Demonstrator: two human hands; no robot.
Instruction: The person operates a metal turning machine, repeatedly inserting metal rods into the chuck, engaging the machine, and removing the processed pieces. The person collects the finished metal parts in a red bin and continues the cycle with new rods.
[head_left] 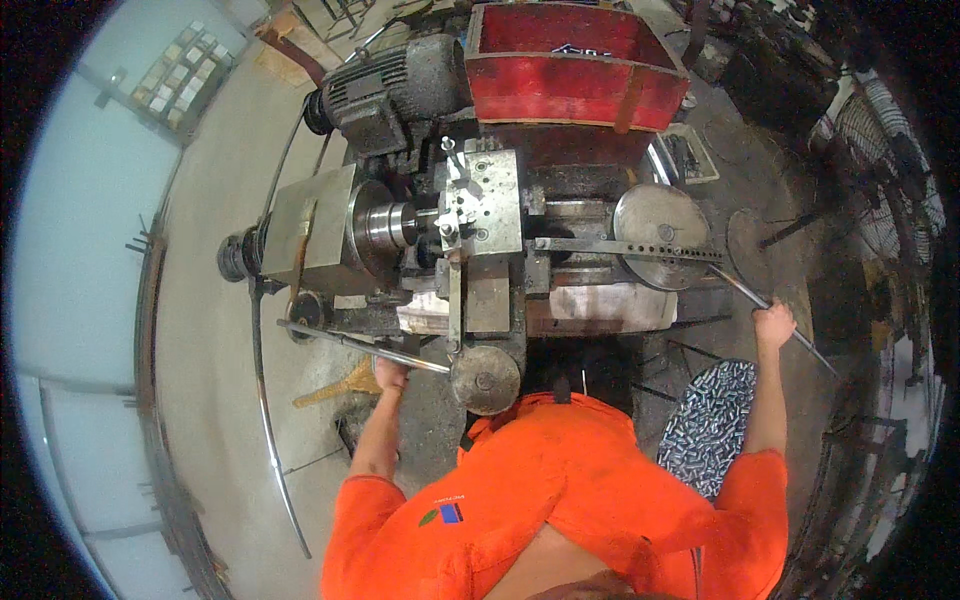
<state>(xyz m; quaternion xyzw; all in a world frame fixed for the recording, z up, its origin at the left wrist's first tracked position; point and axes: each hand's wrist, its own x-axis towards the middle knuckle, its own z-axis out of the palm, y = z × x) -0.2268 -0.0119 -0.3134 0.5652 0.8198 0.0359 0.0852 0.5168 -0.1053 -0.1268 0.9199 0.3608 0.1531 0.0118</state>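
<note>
A small metal lathe-like machine stands in front of me. My right hand (pixel 774 324) is wrapped round a long metal lever (pixel 738 287), which runs out from the large round disc (pixel 660 235) on the machine's right side. On the near left, my left hand (pixel 391 373) grips another metal lever (pixel 415 361), fixed to a smaller round disc (pixel 486 380) close to my waist. Its fingers are partly hidden. Between the two levers sits a drilled metal tool block (pixel 495 200), facing a shiny spindle (pixel 391 225) on the left.
A greasy motor (pixel 395 85) and a red wooden box (pixel 570 90) stand behind the machine. Beside my right forearm is a container of small shiny metal pieces (pixel 708 425). A fan cage (pixel 880 150) is at far right. A long thin rod (pixel 270 440) slants at left.
</note>
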